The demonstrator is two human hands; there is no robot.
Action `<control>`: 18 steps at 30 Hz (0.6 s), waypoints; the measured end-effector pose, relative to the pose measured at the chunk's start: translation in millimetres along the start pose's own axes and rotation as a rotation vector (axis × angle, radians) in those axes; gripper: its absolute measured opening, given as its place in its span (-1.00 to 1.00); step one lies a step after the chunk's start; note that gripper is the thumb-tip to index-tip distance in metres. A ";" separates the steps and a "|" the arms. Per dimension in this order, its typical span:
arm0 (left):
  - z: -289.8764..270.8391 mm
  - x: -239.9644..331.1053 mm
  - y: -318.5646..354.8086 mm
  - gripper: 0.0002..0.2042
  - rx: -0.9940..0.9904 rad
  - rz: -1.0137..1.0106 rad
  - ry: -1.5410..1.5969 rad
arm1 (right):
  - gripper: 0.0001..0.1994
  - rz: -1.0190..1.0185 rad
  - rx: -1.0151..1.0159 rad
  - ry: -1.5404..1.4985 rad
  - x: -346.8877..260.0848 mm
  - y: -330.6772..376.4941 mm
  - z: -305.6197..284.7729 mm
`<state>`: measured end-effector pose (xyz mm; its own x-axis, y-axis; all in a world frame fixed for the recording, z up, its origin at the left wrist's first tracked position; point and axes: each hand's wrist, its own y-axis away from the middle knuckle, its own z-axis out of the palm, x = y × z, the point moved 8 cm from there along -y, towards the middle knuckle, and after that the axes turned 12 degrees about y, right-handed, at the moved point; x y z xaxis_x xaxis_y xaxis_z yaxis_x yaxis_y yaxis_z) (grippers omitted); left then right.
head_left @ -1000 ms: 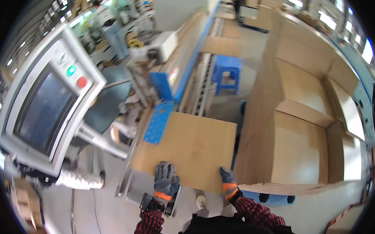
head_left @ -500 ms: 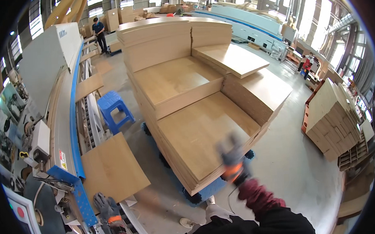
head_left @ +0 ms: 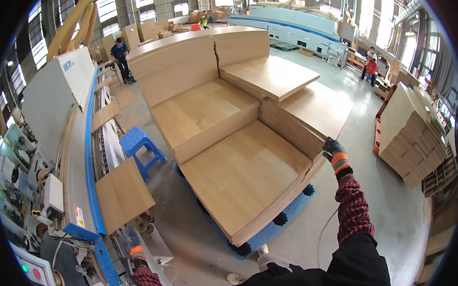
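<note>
My right hand (head_left: 334, 150), in a dark glove with an orange band, has its fingers closed at the near corner of a wood panel (head_left: 323, 108) on top of the right-hand stack. My left hand (head_left: 127, 243), gloved alike, is low at the machine's side and smeared by motion; its fingers cannot be made out. Just beyond it a single wood panel (head_left: 123, 194) lies flat along the edge of the long machine (head_left: 92, 169). Between my hands stands the large stepped stack of panels (head_left: 246, 175), its nearest section low and its far sections higher.
A blue pallet (head_left: 274, 232) carries the stack. The blue plastic stool (head_left: 139, 147) stands between machine and stack. Another panel pile (head_left: 410, 140) is at the right. One person (head_left: 120, 58) stands far left, another (head_left: 371, 67) far right. A thin cable (head_left: 322, 231) hangs below my right arm.
My right hand has moved right, from over the near section to the right stack's corner. The single panel at left has slid farther along the machine, and my left hand is off it.
</note>
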<state>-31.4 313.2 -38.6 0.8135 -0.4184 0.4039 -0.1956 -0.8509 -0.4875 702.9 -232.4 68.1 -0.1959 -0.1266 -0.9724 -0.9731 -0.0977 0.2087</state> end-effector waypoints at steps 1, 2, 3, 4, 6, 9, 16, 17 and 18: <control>-1.1 -16.0 10.6 -0.63 0.180 0.022 0.154 | -0.77 0.002 -0.075 -0.087 -6.3 10.9 22.3; 5.2 17.1 17.8 -0.65 0.211 0.088 0.269 | -0.76 0.091 -0.087 -0.153 -5.5 7.0 9.2; 3.3 53.7 24.3 -0.68 0.242 0.158 0.378 | -0.74 0.182 -0.105 -0.222 -7.6 -0.6 -3.4; 0.5 125.5 36.2 -0.69 0.198 0.193 0.547 | -0.72 0.274 -0.122 -0.290 -5.6 -6.6 -19.0; -11.6 230.1 62.0 -0.70 0.167 0.187 1.018 | -0.71 0.108 0.030 -0.235 5.8 -39.8 -43.0; -7.3 366.4 94.7 -0.67 -0.368 0.006 1.422 | -0.73 0.070 -0.027 -0.024 3.8 -0.9 -11.6; 55.8 521.9 173.3 -0.69 -1.249 -0.653 1.894 | -0.91 0.026 -0.913 -0.028 39.9 282.7 124.4; 58.5 510.5 171.1 -0.69 -1.107 -0.436 1.786 | -0.91 -0.233 -1.094 0.287 33.8 322.4 128.8; 56.4 489.1 166.6 -0.68 -0.914 -0.068 1.657 | -0.87 -0.383 -1.203 0.555 27.0 348.2 121.2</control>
<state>364.7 -15.3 34.2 -0.3353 0.2507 0.9082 -0.8336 -0.5282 -0.1619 344.0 -150.2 101.9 0.4078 -0.2444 -0.8797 -0.1961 -0.9645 0.1771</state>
